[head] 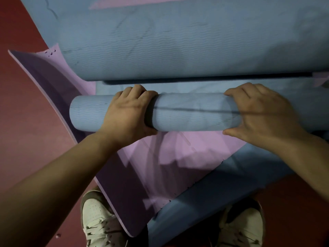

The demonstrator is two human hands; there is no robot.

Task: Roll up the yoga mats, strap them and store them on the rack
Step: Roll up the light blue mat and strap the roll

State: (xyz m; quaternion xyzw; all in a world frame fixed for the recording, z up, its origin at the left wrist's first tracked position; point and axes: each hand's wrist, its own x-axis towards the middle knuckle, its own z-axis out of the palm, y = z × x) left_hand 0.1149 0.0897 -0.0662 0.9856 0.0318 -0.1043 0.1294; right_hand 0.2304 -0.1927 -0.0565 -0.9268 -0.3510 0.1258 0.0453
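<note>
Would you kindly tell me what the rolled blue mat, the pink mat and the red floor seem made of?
The rolled blue mat is likely soft foam, matte, with fine wavy ribbing. The pink mat seems similar foam, matte, lilac over a dark purple face; its nicked edge suggests softness. The red floor looks smooth, faintly mottled, perhaps painted concrete or vinyl; unclear which.

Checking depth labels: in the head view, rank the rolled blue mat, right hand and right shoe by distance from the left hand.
1. Rolled blue mat: gripped by the left hand.
2. Right hand: at the roll's other end.
3. Right shoe: bottom right of view.
</note>
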